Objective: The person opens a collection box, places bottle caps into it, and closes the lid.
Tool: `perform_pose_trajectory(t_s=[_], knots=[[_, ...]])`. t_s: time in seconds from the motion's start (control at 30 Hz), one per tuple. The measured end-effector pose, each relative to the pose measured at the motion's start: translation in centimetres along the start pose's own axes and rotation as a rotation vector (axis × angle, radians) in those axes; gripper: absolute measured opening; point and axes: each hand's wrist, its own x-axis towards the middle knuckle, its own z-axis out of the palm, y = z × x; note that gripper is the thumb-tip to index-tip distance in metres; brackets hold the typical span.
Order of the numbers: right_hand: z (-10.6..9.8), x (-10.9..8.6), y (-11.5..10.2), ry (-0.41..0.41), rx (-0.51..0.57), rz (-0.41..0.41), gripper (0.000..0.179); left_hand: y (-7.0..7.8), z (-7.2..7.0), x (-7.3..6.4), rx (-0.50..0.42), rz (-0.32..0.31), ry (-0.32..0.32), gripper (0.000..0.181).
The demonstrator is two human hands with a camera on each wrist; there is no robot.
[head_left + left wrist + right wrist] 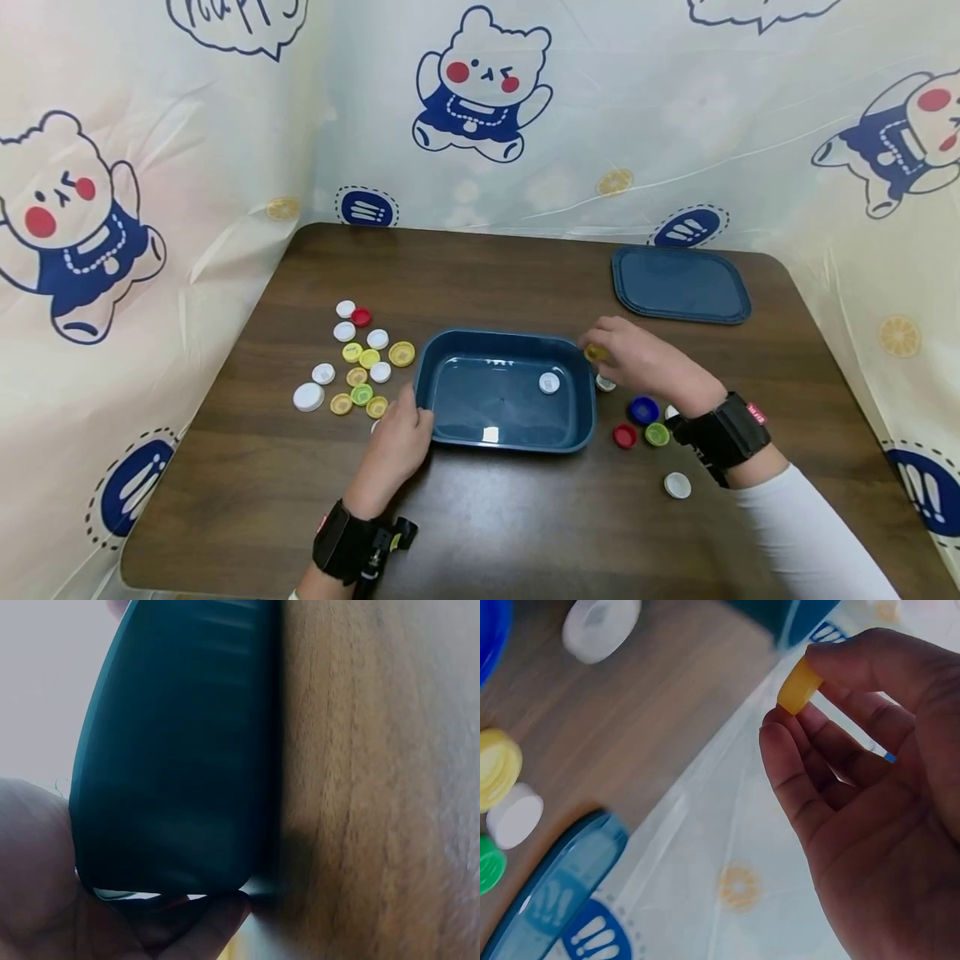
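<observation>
A dark blue rectangular plastic box [472, 408] stands in the middle of the table, with one white bottle cap [549, 382] lying inside it. My left hand [400, 442] grips the box's near left corner, thumb by the rim and fingers against the outer wall [172, 765]. Beside the right end of the box, my right hand [637, 360] pinches a yellow bottle cap [799, 688] between thumb and fingertips. A white cap [605, 383] lies just below that hand, partly hidden by it.
Left of the box lie several white, yellow, green and red caps [362, 394]. To its right are a blue cap [643, 410], a red cap [625, 436], a green cap [657, 434] and white ones. A blue lid [682, 285] lies at the table's back right.
</observation>
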Motion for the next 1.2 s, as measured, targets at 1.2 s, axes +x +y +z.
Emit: perform_pose_trajectory(t_s=[1.2], knots=[[2.8,0.0,-4.6,-0.142,-0.010,-0.115,0.040,0.0,0.1,0.0,-0.003,0.016,0.011,0.032]])
